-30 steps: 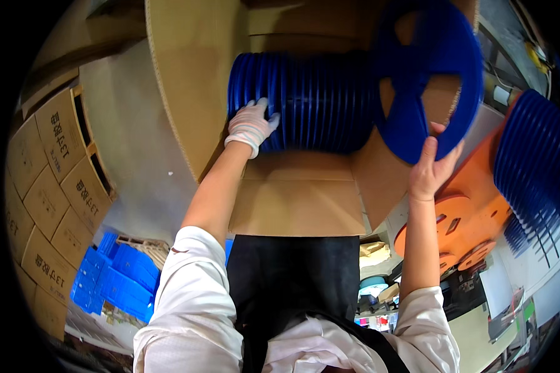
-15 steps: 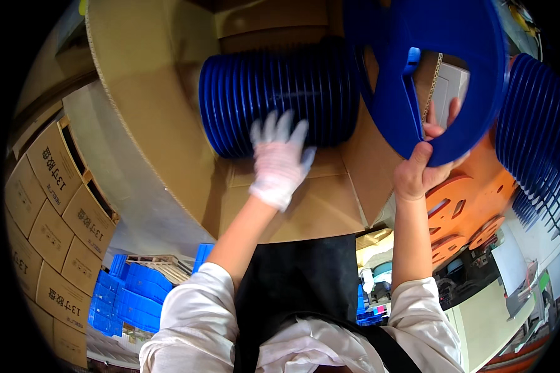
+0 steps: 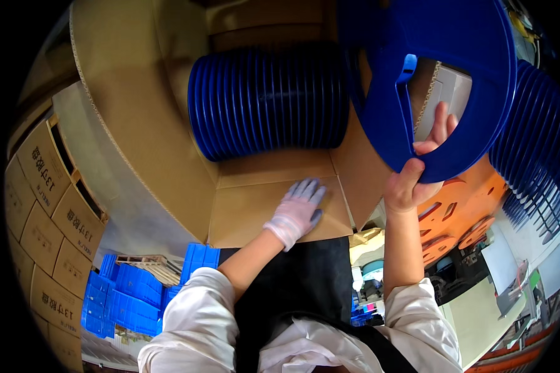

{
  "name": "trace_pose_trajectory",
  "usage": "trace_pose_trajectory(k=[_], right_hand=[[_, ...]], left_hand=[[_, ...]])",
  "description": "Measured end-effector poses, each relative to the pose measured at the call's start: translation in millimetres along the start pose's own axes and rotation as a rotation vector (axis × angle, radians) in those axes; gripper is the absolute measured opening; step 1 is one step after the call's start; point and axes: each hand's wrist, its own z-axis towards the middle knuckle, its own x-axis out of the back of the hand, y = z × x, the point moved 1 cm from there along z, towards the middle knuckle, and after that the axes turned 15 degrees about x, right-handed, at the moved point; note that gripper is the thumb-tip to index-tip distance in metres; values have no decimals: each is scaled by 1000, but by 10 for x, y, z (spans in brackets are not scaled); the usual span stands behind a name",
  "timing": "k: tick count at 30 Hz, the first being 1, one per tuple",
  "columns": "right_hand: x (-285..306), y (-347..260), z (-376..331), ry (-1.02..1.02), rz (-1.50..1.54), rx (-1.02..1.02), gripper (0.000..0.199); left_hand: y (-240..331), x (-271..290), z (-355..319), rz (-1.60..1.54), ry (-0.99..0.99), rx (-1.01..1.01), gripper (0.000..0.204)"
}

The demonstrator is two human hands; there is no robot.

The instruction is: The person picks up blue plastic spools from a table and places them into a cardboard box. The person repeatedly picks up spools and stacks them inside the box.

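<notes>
A large open cardboard box [image 3: 236, 214] stands before me. Inside it lies a row of blue plastic reels [image 3: 267, 102], packed side by side with their rims facing up. My left hand [image 3: 298, 208], in a thin pale glove, rests flat with fingers stretched out on the box's near flap, apart from the reels. At the right, my bare right hand [image 3: 420, 168] grips the lower rim of a single blue reel [image 3: 367, 105], thumb on the near side and fingers showing through its cut-out. This reel is held upright over the box's right wall.
More blue reels [image 3: 535, 124] are stacked at the far right, beside an orange plate with slots [image 3: 463, 205]. Printed cartons [image 3: 56, 230] are piled at the left. Blue plastic bins [image 3: 127, 298] sit at the lower left, near a wooden pallet [image 3: 152, 267].
My left hand has drawn back from the row of reels and come down onto the near flap. My right hand keeps hold of the single reel, which now sits slightly lower in view.
</notes>
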Motion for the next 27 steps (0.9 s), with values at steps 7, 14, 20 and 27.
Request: trace_pose_trajectory(k=[7,14,20,27], right_hand=[[-307,-203,74,99,117,-85,28],[-558,-43,-140,-15,-16,-128,24],[-610,40,-469,-288,-333,-303,44],[-207,-710,-771,-391,1,-635,65]], left_hand=[[-364,461,-749,-51,253,196,46],[-532,475,-1243,-145,336,279,44],[-429,391,-1440,-187,347,289,43],[-174,553,-1651,-211,444,295,42]])
